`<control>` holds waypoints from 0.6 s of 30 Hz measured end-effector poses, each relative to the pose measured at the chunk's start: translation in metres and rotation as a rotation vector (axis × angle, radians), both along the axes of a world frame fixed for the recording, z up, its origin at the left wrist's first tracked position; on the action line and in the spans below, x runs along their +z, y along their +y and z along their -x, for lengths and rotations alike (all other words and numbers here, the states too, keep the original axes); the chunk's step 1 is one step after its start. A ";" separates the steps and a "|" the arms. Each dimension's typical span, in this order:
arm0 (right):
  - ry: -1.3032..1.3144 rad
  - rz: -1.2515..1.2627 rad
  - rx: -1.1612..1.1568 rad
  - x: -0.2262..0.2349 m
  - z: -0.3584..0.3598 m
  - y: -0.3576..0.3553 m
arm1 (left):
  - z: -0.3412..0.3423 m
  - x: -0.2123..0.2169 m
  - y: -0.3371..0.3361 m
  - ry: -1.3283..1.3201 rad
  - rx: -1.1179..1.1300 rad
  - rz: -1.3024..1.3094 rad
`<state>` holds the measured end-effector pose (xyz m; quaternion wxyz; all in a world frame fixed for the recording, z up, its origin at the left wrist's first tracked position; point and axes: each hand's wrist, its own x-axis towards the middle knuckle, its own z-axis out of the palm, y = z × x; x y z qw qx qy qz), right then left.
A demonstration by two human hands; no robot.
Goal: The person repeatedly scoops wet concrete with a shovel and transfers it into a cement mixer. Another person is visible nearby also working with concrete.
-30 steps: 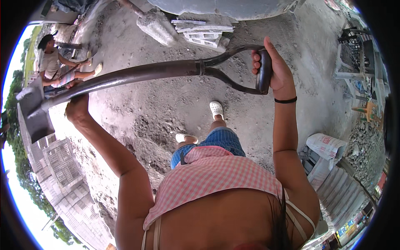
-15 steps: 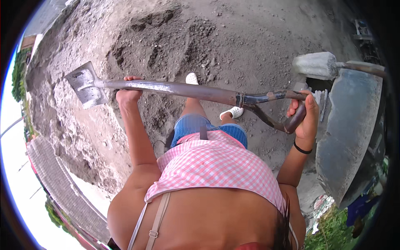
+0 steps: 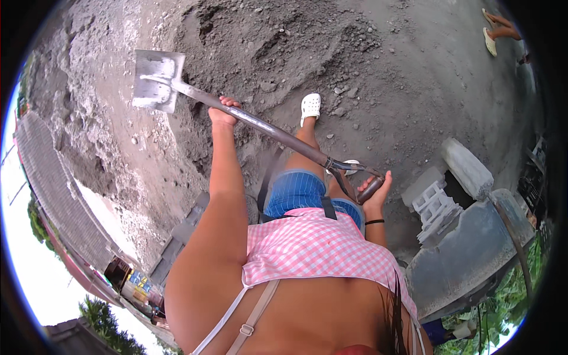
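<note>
- Head view: I see the left hand (image 3: 223, 110) left of the frame's centre in its upper half, its fingers curled shut around the shaft of a shovel (image 3: 254, 123), gripping it not far behind the blade.
- The shovel's flat grey metal blade (image 3: 155, 80) sits at the upper left of the frame, held up over the dirt with its face turned toward the camera; I cannot tell whether its far edge touches the ground.
- The shaft runs diagonally down toward the right of centre, ending in a D-shaped grip.
- The right hand (image 3: 374, 192) is right of centre at mid-height, wrapped around that grip, thumb up and fingers closed over the bar; a dark band sits on the wrist just below.
- A mound of loose grey soil (image 3: 278, 35) with small stones fills the upper centre, just beyond the blade.
- One foot in a white perforated clog (image 3: 310, 107) stands on the dirt above centre, between the shaft and the mound.
- At the right, a grey concrete block (image 3: 435, 204) leans beside a dark drum-like container (image 3: 467, 254).
- At the upper right corner, another person's sandalled foot (image 3: 491, 41) rests on the ground, well apart from me.
</note>
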<state>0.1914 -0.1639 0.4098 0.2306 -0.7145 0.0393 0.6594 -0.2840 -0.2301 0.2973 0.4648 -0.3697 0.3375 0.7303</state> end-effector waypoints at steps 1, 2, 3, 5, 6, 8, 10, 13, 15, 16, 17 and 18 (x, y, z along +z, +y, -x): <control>-0.128 -0.002 -0.014 0.001 -0.019 -0.002 | -0.037 -0.038 0.006 -0.106 0.006 0.019; -0.230 0.032 -0.072 0.003 -0.050 -0.004 | -0.078 -0.069 0.013 -0.197 -0.045 0.089; -0.347 0.025 -0.098 0.016 -0.079 -0.003 | -0.129 -0.087 0.020 -0.263 -0.085 0.213; -0.618 -0.025 -0.126 0.072 -0.140 -0.007 | -0.241 -0.101 0.050 -0.434 -0.232 0.243; -0.709 0.013 -0.136 0.110 -0.151 -0.002 | -0.292 -0.102 0.060 -0.653 -0.284 0.323; -0.966 0.004 -0.158 0.175 -0.182 0.001 | -0.383 -0.095 0.076 -0.895 -0.427 0.227; -1.190 -0.018 -0.202 0.235 -0.195 0.004 | -0.447 -0.061 0.109 -1.092 -0.469 0.243; -1.341 -0.146 -0.051 0.254 -0.181 0.060 | -0.476 -0.067 0.144 -1.215 -0.364 0.074; -1.319 -0.207 0.013 0.210 -0.156 0.111 | -0.442 -0.101 0.176 -1.207 -0.300 0.128; -1.108 -0.212 0.025 0.166 -0.147 0.142 | -0.406 -0.145 0.185 -1.122 -0.238 0.101; -1.085 -0.210 0.072 0.109 -0.116 0.172 | -0.354 -0.180 0.197 -1.035 -0.168 0.122; -0.943 -0.222 0.112 0.040 -0.075 0.193 | -0.289 -0.233 0.200 -0.833 -0.074 0.140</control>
